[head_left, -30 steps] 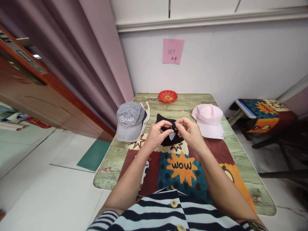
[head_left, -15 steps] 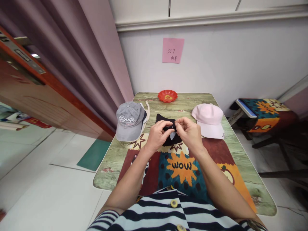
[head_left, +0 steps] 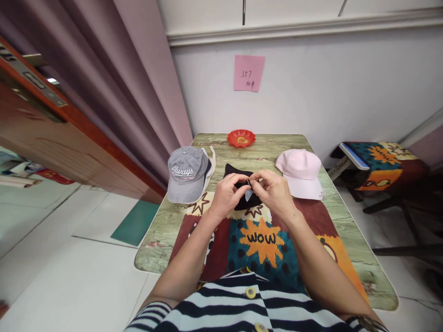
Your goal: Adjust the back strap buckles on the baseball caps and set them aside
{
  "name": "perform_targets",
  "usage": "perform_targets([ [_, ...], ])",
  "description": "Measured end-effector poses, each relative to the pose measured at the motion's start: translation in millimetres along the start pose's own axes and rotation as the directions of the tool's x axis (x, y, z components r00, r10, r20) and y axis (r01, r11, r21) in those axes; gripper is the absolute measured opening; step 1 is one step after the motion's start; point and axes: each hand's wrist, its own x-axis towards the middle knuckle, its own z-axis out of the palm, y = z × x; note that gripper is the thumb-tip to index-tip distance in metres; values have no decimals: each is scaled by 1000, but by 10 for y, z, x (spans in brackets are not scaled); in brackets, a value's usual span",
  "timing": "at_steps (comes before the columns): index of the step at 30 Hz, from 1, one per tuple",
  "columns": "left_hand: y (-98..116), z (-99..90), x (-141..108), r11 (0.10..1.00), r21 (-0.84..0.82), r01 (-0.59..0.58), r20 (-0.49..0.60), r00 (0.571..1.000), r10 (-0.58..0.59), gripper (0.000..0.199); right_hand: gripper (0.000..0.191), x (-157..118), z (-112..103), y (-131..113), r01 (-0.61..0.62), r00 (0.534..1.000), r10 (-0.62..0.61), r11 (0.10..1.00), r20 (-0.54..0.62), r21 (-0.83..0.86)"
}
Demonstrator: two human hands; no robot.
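Note:
A black cap (head_left: 238, 203) lies at the middle of the table, partly hidden behind my hands, with a small light grey patch (head_left: 248, 195) showing on it. Above the cap, my left hand (head_left: 227, 191) pinches a thin, pale, needle-like piece (head_left: 248, 182) between thumb and fingers. My right hand (head_left: 272, 188) is closed in a pinch at that piece, its fingertips close to those of my left hand. What my right fingertips grip is too small to make out. To the left sits a grey cap (head_left: 187, 177) with white lettering, to the right a pink cap (head_left: 301, 170).
More pale headwear (head_left: 212, 161) is tucked behind the grey cap. A red scalloped dish (head_left: 241, 138) stands at the table's back edge. A colourful printed cloth (head_left: 263, 244) covers the front of the table (head_left: 377, 281). An orange door (head_left: 86, 143) is at the left.
My right hand has shifted slightly left, bringing its fingertips closer to my left hand and the thin piece. The left hand and the caps look unmoved.

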Motion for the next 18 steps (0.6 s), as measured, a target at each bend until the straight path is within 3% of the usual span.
perform_targets([
  [13, 7, -8, 1, 999, -48, 15, 12, 1000, -14, 17, 10, 32, -38, 71, -12, 998, 8, 998, 60, 57],
  [18, 5, -28, 9, 998, -54, 33, 2, 999, -33, 21, 16, -11, 80, 92, -129, 992, 124, 963, 33, 236],
])
